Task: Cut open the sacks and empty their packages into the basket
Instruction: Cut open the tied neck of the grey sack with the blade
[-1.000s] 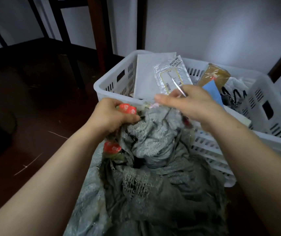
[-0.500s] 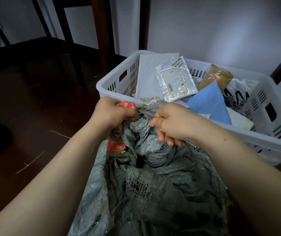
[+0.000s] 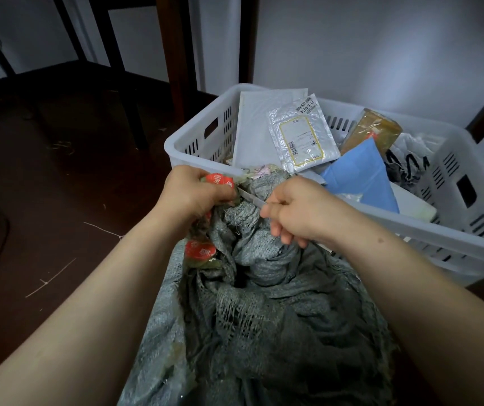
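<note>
A grey woven sack (image 3: 267,312) with red printed marks lies bunched in front of me, its neck leaning against the white plastic basket (image 3: 199,136). My left hand (image 3: 196,194) grips the gathered neck of the sack. My right hand (image 3: 296,209) holds a small knife (image 3: 251,198), whose blade points left and touches the sack fabric right beside my left fingers. Inside the basket lie a white mailer (image 3: 264,118), a silver labelled pouch (image 3: 302,133), a blue package (image 3: 363,174), a brown taped parcel (image 3: 372,130) and a black-and-white bag (image 3: 407,162).
The basket stands on a dark wooden floor (image 3: 59,186) against a pale wall. Dark furniture legs (image 3: 176,54) rise behind the basket on the left. Thin strings (image 3: 50,276) lie loose on the floor at left.
My right hand came down from above the basket to the sack's neck. The blade now points left against the fabric near my left fingers. My left hand kept its grip.
</note>
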Demonstrator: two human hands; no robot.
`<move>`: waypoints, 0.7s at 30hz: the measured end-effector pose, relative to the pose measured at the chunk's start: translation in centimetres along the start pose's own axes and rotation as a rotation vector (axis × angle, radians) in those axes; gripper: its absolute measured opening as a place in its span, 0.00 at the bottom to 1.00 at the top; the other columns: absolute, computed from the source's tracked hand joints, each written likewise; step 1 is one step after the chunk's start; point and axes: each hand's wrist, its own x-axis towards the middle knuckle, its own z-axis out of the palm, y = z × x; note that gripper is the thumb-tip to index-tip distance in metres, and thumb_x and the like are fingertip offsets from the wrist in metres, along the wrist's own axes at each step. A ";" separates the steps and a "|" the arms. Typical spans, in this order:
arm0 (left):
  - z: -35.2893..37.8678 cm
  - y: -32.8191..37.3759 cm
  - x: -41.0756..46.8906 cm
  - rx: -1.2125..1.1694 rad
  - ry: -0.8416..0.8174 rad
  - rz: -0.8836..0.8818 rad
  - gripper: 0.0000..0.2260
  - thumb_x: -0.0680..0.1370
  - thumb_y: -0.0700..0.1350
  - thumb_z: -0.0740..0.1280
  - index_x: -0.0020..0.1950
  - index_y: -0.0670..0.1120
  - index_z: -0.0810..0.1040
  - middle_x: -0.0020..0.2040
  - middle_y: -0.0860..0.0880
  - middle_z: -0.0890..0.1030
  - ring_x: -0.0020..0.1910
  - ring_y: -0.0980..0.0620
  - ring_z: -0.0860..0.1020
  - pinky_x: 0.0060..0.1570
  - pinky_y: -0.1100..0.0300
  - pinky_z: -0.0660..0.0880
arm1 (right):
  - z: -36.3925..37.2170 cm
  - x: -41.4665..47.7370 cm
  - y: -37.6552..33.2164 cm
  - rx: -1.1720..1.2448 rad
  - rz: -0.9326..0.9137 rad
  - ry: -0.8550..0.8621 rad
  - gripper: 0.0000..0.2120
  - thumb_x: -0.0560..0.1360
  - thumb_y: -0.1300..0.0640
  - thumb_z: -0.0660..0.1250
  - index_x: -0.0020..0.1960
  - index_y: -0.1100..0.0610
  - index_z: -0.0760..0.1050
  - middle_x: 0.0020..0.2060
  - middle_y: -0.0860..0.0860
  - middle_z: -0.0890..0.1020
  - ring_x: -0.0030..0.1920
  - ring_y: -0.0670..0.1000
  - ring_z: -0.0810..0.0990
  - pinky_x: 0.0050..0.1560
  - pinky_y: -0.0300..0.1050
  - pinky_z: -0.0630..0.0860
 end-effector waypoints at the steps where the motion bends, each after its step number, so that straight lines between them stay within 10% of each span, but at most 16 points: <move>1: 0.0 0.0 0.0 0.004 0.000 0.003 0.09 0.63 0.37 0.78 0.37 0.41 0.79 0.45 0.36 0.83 0.46 0.38 0.82 0.49 0.42 0.79 | 0.0 0.1 0.0 -0.016 -0.004 0.009 0.12 0.80 0.58 0.60 0.40 0.61 0.75 0.30 0.55 0.80 0.29 0.55 0.75 0.25 0.41 0.68; 8: 0.1 -0.3 0.3 0.010 -0.010 0.009 0.13 0.64 0.37 0.77 0.43 0.33 0.80 0.41 0.36 0.81 0.38 0.45 0.79 0.48 0.43 0.79 | 0.3 0.3 -0.5 -0.313 -0.083 0.167 0.15 0.79 0.54 0.60 0.44 0.63 0.79 0.39 0.56 0.82 0.40 0.58 0.80 0.46 0.46 0.77; 21: 1.8 -0.8 -0.4 0.170 -0.164 0.025 0.09 0.66 0.36 0.76 0.44 0.39 0.81 0.44 0.40 0.83 0.44 0.44 0.82 0.49 0.50 0.80 | -0.4 2.1 -1.2 -0.128 -0.163 0.542 0.12 0.80 0.55 0.59 0.49 0.63 0.77 0.45 0.59 0.81 0.48 0.60 0.79 0.47 0.48 0.74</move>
